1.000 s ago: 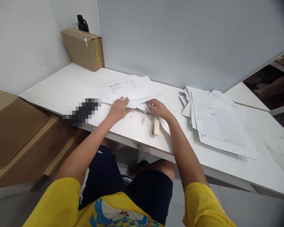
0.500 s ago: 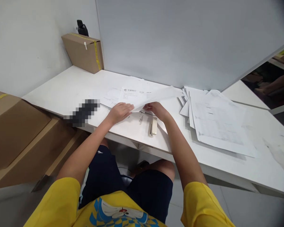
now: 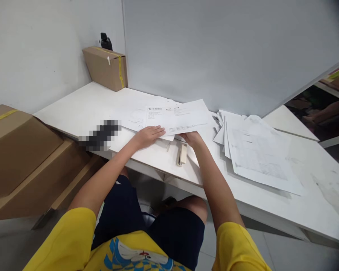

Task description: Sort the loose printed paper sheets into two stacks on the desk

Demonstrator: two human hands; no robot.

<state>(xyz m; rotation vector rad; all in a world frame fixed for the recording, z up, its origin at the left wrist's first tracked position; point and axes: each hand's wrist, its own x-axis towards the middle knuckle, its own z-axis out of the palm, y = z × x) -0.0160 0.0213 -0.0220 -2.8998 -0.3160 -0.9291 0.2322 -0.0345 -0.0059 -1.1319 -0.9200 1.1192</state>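
A printed sheet of paper (image 3: 176, 116) with a letterhead lies over other white papers (image 3: 134, 116) on the table. My left hand (image 3: 149, 136) rests flat on the lower left edge of the sheet, its fingers stretched out and close together. Under the sheet's lower right edge is my right hand (image 3: 192, 138). The sheet covers its fingertips, so their grip is hidden, and the right side of the sheet looks raised over them. A beige stapler (image 3: 182, 154) lies on the table just below my right hand, not touched.
A pile of printed papers (image 3: 254, 146) spreads to the right. A taped cardboard box (image 3: 106, 67) stands in the back left corner, a black bottle (image 3: 106, 42) behind it. Larger cardboard boxes (image 3: 22, 150) are at the left. A blurred dark object (image 3: 100, 136) lies near the front edge.
The top sheet's right part, folded up and curled before, has come down flatter, showing its print. My right hand has moved slightly right beneath it. My left hand stays on the edge.
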